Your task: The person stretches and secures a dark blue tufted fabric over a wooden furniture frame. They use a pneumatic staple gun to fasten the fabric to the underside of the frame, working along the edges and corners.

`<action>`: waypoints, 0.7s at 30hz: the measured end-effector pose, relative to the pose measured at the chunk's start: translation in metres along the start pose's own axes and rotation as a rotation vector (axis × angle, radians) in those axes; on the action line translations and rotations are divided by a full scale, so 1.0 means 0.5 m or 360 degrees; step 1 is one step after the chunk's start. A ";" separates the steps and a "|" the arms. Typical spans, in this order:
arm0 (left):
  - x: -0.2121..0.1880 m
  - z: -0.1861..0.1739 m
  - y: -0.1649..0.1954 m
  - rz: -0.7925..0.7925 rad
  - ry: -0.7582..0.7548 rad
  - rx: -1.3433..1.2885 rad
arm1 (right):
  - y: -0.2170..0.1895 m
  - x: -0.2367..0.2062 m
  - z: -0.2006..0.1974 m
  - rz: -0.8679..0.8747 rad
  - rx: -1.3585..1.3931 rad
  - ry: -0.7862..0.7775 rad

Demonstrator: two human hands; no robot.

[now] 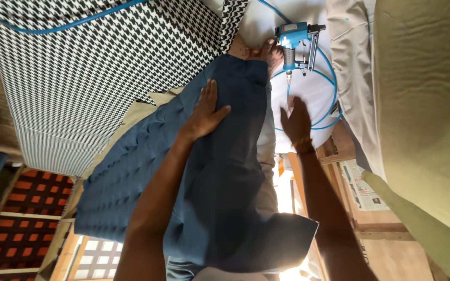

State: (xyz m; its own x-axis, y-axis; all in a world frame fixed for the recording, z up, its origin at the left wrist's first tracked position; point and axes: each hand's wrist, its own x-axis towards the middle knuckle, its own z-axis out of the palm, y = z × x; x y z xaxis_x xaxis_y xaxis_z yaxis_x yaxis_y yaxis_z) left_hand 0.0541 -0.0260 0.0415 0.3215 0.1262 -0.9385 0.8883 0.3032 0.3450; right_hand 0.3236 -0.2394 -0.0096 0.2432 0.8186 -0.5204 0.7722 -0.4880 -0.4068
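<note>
My left hand [204, 112] lies flat, fingers apart, on a dark blue fabric [225, 187] draped over a padded form. The fabric's left part is tufted in a diamond pattern. My right hand [296, 122] hovers open over a white cloth surface [308, 93], just below a blue pneumatic staple gun [292, 39]. It holds nothing. The gun rests on the white surface, with its thin blue air hose [333, 99] looping around it. Another person's hand [266, 52] rests at the top edge of the blue fabric, beside the gun.
A black-and-white houndstooth fabric [95, 67] fills the upper left, with a blue hose crossing it. Olive green fabric [428, 104] covers the right side. A wooden frame [339, 156] and a newspaper [363, 184] lie below the white cloth. Orange-patterned panels [16, 229] sit at lower left.
</note>
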 end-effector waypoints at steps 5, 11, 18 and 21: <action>0.048 -0.019 -0.003 0.0223 0.0038 0.0121 | -0.068 0.302 0.073 0.0713 0.1614 -0.0315; 0.129 -0.022 0.018 0.0263 0.0171 0.0522 | -0.140 0.458 0.262 0.1236 0.1664 -0.0758; 0.141 -0.011 0.010 0.0258 0.0243 0.0387 | -0.044 0.319 0.332 0.0038 0.0068 0.0330; 0.143 -0.027 -0.008 0.0055 0.0249 -0.0123 | -0.021 0.204 0.301 0.0088 -0.0135 -0.0112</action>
State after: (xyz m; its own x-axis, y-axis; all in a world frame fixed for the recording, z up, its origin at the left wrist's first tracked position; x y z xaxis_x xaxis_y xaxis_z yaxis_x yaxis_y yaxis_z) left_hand 0.0692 -0.0054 -0.0270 0.2912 0.2815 -0.9143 0.8476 0.3672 0.3831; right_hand 0.2519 -0.1960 -0.1713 0.2475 0.7662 -0.5930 0.8065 -0.5022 -0.3122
